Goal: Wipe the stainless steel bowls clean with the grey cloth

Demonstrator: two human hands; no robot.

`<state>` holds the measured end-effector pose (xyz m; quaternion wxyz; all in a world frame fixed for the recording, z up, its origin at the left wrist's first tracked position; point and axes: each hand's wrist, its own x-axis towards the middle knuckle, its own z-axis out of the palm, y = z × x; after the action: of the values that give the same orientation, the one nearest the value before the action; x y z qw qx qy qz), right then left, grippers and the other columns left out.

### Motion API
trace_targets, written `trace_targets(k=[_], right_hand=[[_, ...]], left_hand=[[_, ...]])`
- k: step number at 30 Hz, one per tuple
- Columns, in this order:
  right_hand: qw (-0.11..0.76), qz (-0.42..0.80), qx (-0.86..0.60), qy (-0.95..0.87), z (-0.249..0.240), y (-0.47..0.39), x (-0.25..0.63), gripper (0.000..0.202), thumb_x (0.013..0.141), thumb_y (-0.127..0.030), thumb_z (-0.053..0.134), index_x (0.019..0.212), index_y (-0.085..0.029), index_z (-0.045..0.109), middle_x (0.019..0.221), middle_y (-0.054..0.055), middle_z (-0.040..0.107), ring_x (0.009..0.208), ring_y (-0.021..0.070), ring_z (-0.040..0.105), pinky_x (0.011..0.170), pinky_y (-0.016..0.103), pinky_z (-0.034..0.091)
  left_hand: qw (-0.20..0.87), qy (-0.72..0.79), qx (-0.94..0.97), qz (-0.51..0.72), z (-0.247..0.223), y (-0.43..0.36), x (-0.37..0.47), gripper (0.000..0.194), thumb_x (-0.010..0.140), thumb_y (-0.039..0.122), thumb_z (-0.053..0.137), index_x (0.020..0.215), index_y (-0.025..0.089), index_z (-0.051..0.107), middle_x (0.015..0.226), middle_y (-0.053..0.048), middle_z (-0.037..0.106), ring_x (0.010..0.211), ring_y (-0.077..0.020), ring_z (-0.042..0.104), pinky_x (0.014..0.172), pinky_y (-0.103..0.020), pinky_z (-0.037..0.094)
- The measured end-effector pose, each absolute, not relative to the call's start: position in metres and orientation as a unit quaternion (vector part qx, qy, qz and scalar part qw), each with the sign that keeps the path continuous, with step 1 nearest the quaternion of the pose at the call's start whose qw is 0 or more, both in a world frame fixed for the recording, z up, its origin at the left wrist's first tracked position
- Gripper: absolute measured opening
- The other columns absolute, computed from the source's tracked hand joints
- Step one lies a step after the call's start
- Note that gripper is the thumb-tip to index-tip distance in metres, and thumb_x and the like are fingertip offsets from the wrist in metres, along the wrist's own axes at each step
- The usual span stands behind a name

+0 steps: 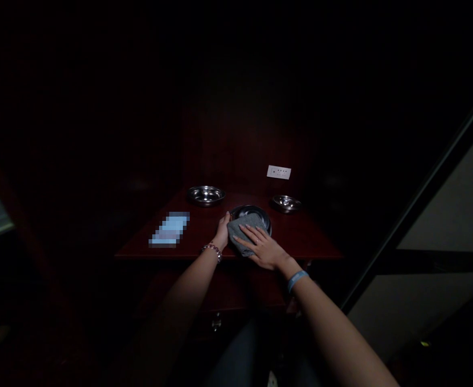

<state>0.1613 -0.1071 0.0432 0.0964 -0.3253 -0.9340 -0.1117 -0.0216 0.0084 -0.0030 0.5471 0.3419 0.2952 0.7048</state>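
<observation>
A round steel dish [265, 215] lies near the front edge of the dark red tabletop, partly covered by a grey cloth [236, 228]. My left hand [222, 231] grips the dish at its left rim, with the thumb up along the side and the other fingers mostly hidden. Spread and nearly flat, the fingers of my right hand [263, 247] press on top of the cloth, over the near part of the dish. The thumb of that hand is hidden.
Two more steel dishes stand further back, a larger one [206, 196] at left and a smaller one [286, 203] at right. A blurred light-blue rectangle [170, 230] lies left on the tabletop [196, 242]. A white socket plate [279, 172] is on the back panel. Surroundings are very dark.
</observation>
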Motion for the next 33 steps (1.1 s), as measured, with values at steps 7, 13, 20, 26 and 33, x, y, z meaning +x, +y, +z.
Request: trace_targets(k=[7, 13, 20, 26, 33], right_hand=[[0.118, -0.053, -0.413, -0.901, 0.03, -0.107, 0.213, 0.063, 0.104, -0.035, 0.041, 0.164, -0.027, 0.024, 0.174, 0.004, 0.009, 0.16, 0.0279, 0.015, 0.13, 0.048, 0.019], [0.211, 0.069, -0.533, -0.817, 0.014, -0.091, 0.233, 0.067, 0.105, -0.044, 0.03, 0.165, -0.016, 0.02, 0.172, 0.009, 0.02, 0.159, 0.0239, 0.019, 0.13, 0.045, 0.02], [0.376, 0.103, -0.568, -0.725, 0.019, -0.063, 0.211, 0.068, 0.105, -0.051, 0.022, 0.156, -0.012, 0.043, 0.16, 0.014, 0.047, 0.153, 0.024, 0.035, 0.128, 0.044, 0.024], [0.485, 0.116, -0.62, -0.605, 0.032, -0.046, 0.168, 0.068, 0.105, -0.049, 0.018, 0.134, -0.009, 0.064, 0.137, 0.021, 0.066, 0.131, 0.0278, 0.061, 0.112, 0.04, 0.043], [0.523, 0.062, -0.643, -0.556, 0.042, -0.049, 0.142, 0.066, 0.103, -0.05, 0.021, 0.127, -0.01, 0.067, 0.126, 0.022, 0.07, 0.119, 0.0323, 0.067, 0.103, 0.042, 0.049]], left_hand=[[0.535, 0.327, 0.335, 0.703, -0.003, 0.014, -0.019, 0.046, 0.077, 0.062, 0.075, 0.079, 0.017, 0.068, 0.077, -0.005, 0.073, 0.077, -0.0202, 0.066, 0.083, -0.033, 0.05], [0.526, 0.323, 0.377, 0.691, -0.007, 0.017, -0.021, 0.048, 0.077, 0.063, 0.076, 0.081, 0.015, 0.071, 0.08, -0.006, 0.074, 0.078, -0.0202, 0.065, 0.083, -0.034, 0.049], [0.526, 0.312, 0.385, 0.691, -0.011, 0.019, -0.021, 0.05, 0.074, 0.063, 0.078, 0.086, 0.015, 0.074, 0.084, -0.008, 0.076, 0.084, -0.0234, 0.068, 0.086, -0.036, 0.05], [0.516, 0.304, 0.402, 0.693, -0.017, 0.023, -0.02, 0.051, 0.074, 0.064, 0.077, 0.086, 0.014, 0.074, 0.087, -0.01, 0.077, 0.086, -0.0252, 0.069, 0.089, -0.038, 0.051], [0.51, 0.311, 0.41, 0.689, -0.015, 0.021, -0.019, 0.048, 0.078, 0.061, 0.073, 0.088, 0.014, 0.076, 0.094, -0.012, 0.078, 0.09, -0.0255, 0.069, 0.094, -0.04, 0.051]])
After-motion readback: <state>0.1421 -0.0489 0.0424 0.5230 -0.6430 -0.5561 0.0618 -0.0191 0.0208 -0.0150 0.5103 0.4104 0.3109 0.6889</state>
